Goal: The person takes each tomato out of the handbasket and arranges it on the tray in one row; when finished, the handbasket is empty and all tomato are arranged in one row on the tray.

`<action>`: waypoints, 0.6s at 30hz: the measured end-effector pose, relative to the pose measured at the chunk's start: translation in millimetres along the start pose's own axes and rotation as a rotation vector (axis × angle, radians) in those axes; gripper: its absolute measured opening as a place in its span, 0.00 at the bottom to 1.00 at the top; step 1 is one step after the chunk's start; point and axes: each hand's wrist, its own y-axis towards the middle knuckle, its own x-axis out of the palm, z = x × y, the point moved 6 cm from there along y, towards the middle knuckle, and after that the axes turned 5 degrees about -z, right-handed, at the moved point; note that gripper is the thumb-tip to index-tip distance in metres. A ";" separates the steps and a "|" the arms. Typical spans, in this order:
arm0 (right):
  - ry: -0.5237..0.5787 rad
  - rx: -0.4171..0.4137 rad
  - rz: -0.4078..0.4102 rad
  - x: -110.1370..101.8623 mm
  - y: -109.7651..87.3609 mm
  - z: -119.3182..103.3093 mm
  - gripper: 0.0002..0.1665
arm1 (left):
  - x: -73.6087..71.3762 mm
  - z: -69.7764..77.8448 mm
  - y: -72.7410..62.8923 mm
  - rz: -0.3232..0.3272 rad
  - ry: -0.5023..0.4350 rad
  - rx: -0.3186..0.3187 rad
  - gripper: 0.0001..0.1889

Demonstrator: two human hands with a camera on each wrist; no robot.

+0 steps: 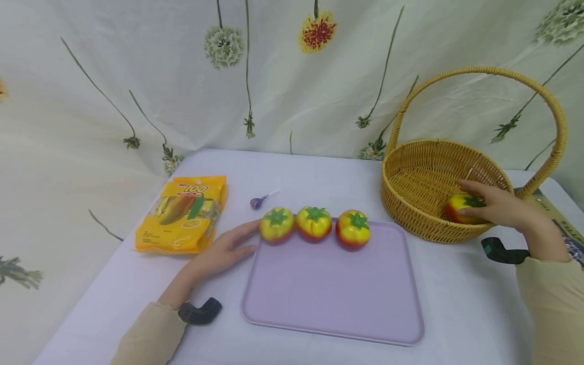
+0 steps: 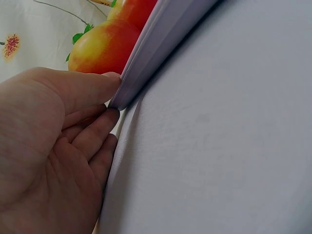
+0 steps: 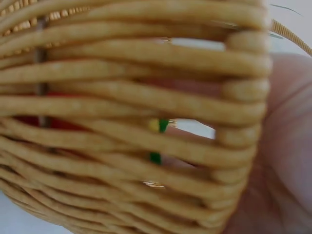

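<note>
My left hand [image 1: 223, 253] is at the far left corner of a lilac tray [image 1: 337, 294]. In the left wrist view its thumb and fingertips pinch the tray's rim [image 2: 127, 80]. Along the tray's far edge sit three yellow-and-red tomato-like fruits with green leafy caps: a left one [image 1: 276, 225], a middle one [image 1: 314, 224] and a right one [image 1: 353, 229]. Inside a wicker basket [image 1: 438, 230], my right hand [image 1: 499, 205] holds a similar fruit [image 1: 456, 207] near the front right wall. The basket's weave [image 3: 122, 102] largely hides that fruit in the right wrist view.
A yellow mango-printed bag [image 1: 182, 218] lies left of the tray. Between bag and tray, farther back, is a purple lollipop [image 1: 257, 203]. The basket's tall handle [image 1: 483, 70] arches over it. A flower-print cloth [image 1: 283, 81] hangs behind the table.
</note>
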 end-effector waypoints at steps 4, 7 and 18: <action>-0.017 0.002 0.021 1.3 2.5 -0.6 0.46 | -0.3 0.5 -0.4 -0.001 -0.001 -0.007 0.29; -0.010 0.002 0.027 4.1 4.9 -1.5 0.47 | -0.6 0.4 -0.8 0.000 -0.008 -0.008 0.28; -0.012 -0.016 0.020 9.4 11.3 -2.3 0.48 | 0.2 -0.3 0.1 -0.003 -0.005 -0.016 0.28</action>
